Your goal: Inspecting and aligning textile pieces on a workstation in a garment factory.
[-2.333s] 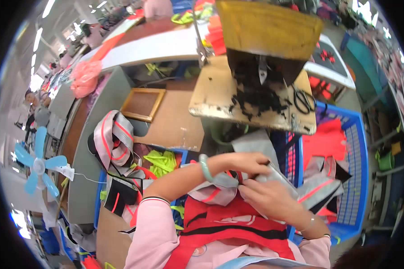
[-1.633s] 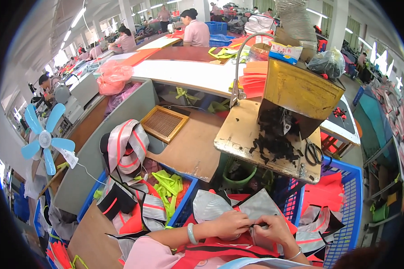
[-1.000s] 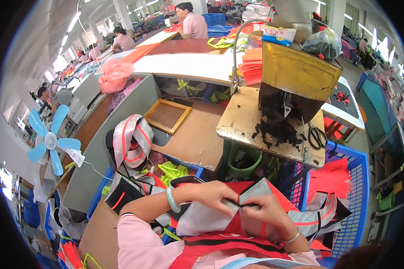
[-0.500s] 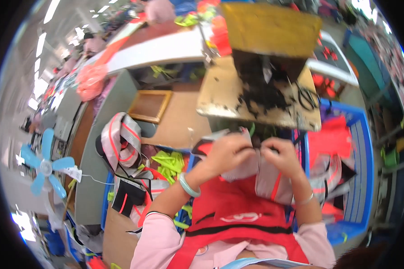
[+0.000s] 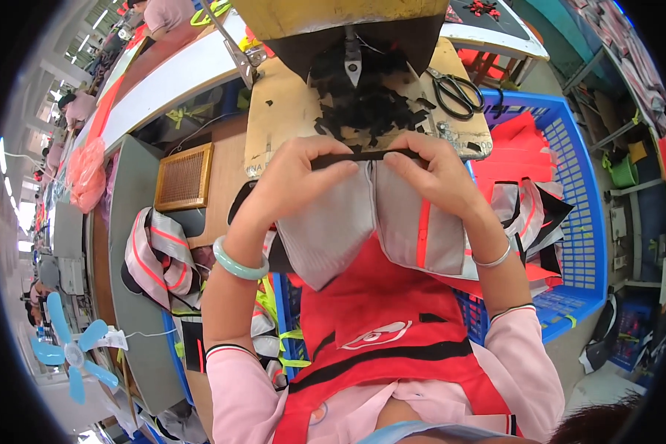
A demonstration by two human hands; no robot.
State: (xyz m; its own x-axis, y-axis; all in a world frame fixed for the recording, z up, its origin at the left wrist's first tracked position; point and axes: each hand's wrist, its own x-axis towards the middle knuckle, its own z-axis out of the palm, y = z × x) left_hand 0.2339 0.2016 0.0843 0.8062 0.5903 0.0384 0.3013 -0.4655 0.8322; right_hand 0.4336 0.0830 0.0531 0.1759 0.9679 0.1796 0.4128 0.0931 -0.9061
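My left hand (image 5: pixel 296 177) and my right hand (image 5: pixel 433 174) grip a black fabric band (image 5: pixel 370 156) stretched sideways between them, thumbs on the near side. From the band hang grey fabric panels (image 5: pixel 333 229), the right one with a bright orange stripe. Both hands are at the near edge of a worn wooden worktop (image 5: pixel 281 103). Beyond them stands a machine with a yellow head (image 5: pixel 340 18) and a pointed metal part (image 5: pixel 353 70) facing down. Black scraps (image 5: pixel 370 111) lie heaped under it. Black-handled scissors (image 5: pixel 459 96) rest to the right.
A blue plastic basket (image 5: pixel 593 251) with orange and grey fabric pieces stands at my right. On the left are a wood-framed mesh panel (image 5: pixel 183 177), grey striped fabric pieces (image 5: pixel 159 255) and a blue fan (image 5: pixel 74 354). A person (image 5: pixel 172 16) sits at the far left table.
My hands have come nearer the worktop and spread apart, pulling the black band straight. Earlier they were pinched close together over the grey fabric. The view has shifted toward the machine.
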